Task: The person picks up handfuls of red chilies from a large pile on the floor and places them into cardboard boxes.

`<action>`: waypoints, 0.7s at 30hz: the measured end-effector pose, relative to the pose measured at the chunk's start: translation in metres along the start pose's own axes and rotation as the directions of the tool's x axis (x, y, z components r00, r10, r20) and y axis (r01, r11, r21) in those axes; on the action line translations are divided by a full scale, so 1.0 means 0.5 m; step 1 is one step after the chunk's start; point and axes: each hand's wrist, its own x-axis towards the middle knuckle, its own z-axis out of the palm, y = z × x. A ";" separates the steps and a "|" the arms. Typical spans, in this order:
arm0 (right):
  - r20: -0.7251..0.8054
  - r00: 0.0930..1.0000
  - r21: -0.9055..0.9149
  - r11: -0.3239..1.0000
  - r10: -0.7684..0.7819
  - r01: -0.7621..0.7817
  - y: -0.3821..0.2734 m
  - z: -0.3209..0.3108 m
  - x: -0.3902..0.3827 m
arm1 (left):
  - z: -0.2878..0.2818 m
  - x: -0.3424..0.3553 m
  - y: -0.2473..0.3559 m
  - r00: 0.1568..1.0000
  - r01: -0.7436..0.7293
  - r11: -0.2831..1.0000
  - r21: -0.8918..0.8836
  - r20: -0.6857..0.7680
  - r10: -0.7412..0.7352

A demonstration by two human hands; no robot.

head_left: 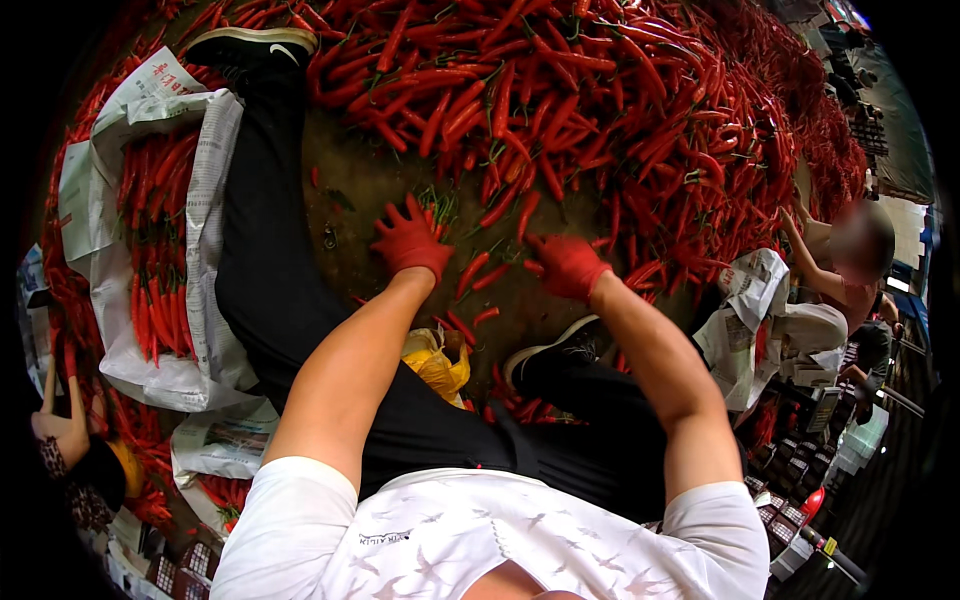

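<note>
My left hand (pixel 412 242), in a red glove, is spread low over the floor. A small bunch of red chili peppers with green stems (pixel 438 208) lies by its thumb and forefinger, partly hidden by the hand. To the right, my right hand (pixel 570 266), gloved in red too, points inward with its fingers partly hidden. Its fingertips are at the lower end of a single red chili pepper (pixel 528 214); whether they grip it does not show. Several loose chili peppers (pixel 473 272) lie on the floor between my hands.
A big heap of red chili peppers (pixel 560 90) spreads ahead and right. A paper-lined container (pixel 215 250) with rows of peppers stands beside my left leg (pixel 265 220). A yellow plastic bag (pixel 440 365) lies between my legs. Other people (pixel 838 255) work at both sides.
</note>
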 end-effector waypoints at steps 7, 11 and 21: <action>0.342 0.929 0.428 0.856 0.142 -0.289 -0.035 -0.099 0.065 | -0.004 0.002 -0.012 0.999 0.036 0.999 0.040 0.039 -0.038; -0.015 0.700 0.680 0.521 0.714 -0.516 0.054 0.039 0.129 | -0.004 0.001 0.003 0.999 0.036 0.999 0.018 0.029 -0.037; 0.135 0.622 0.851 0.231 0.772 -0.471 0.109 0.106 0.178 | -0.009 0.005 0.012 1.000 -0.019 1.000 -0.009 0.023 0.019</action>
